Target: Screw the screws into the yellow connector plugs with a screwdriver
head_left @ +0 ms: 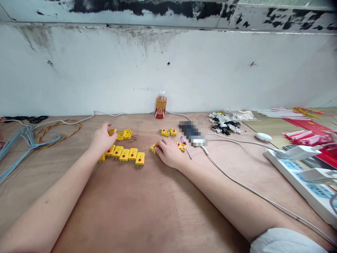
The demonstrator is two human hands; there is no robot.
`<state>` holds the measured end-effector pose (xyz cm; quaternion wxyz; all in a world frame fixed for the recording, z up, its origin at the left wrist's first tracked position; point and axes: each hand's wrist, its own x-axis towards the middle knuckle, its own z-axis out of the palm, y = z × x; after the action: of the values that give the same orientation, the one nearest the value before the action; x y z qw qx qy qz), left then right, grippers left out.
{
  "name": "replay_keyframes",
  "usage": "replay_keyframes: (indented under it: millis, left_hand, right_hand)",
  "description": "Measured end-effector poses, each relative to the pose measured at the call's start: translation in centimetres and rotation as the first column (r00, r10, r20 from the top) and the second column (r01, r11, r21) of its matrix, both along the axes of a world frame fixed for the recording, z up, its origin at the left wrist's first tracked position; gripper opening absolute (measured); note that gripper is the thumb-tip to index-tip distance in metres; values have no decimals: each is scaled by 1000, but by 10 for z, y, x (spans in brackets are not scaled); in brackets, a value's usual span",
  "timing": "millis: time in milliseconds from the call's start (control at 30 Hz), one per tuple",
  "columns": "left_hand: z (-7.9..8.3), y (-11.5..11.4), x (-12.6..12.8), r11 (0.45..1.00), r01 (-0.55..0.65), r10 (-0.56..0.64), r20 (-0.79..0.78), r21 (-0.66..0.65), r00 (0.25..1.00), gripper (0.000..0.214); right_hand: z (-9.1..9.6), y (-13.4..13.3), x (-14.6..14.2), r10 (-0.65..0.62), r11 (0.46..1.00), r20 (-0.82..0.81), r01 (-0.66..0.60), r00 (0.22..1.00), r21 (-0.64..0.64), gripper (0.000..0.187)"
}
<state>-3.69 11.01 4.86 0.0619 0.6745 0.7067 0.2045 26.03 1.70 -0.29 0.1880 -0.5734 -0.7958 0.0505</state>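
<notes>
My left hand (102,140) pinches a yellow plastic plug cover (113,132) between thumb and fingers. Beside it lie two loose yellow covers (127,134) and a little pile of small brass-coloured screws (132,139). Below them runs a slanting row of several yellow two-pin plugs (140,159) with red dots; my left hand overlaps its far left end. My right hand (170,151) rests on the table, its curled fingers on another yellow plug (153,148), partly hidden. Two yellow plug halves (165,132) with red centres sit behind it, and one more (181,146) beside its knuckles.
Right of that hand are a screwdriver (183,140) and a blurred phone (193,133) on a white cable. A bottle (160,105) stands by the wall. Black and white parts (226,123) and a power strip (300,179) are right; blue hangers (28,140) left.
</notes>
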Motion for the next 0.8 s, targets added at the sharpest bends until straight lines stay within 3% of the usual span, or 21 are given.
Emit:
replay_keyframes:
  millis: [133,333,533,633,700,800]
  left_hand:
    - [-1,-20,24,963,254,-269,324,91,907,44]
    - [-9,-51,54,891,453,-405,519,38,753,35]
    - [-21,-64,66,797,601,-560,444,59,699,26]
    - [-27,-65,71,750,656,-634,375,87,676,21]
    - [-31,-66,73,740,664,-658,317,104,683,24]
    - [-36,-68,74,756,643,-653,205,123,729,38]
  right_hand:
    - [-1,0,1,38,999,0,-38,999,-6,21]
    - [-2,-1,3,139,990,-67,-137,988,32,20]
    - [-6,-1,6,336,929,-233,-281,912,241,30]
    - [-8,-1,6,425,897,-262,-363,866,253,26]
    - [-10,0,6,431,896,-275,-372,859,242,23]
    - [-11,2,7,325,935,-284,-261,902,238,26]
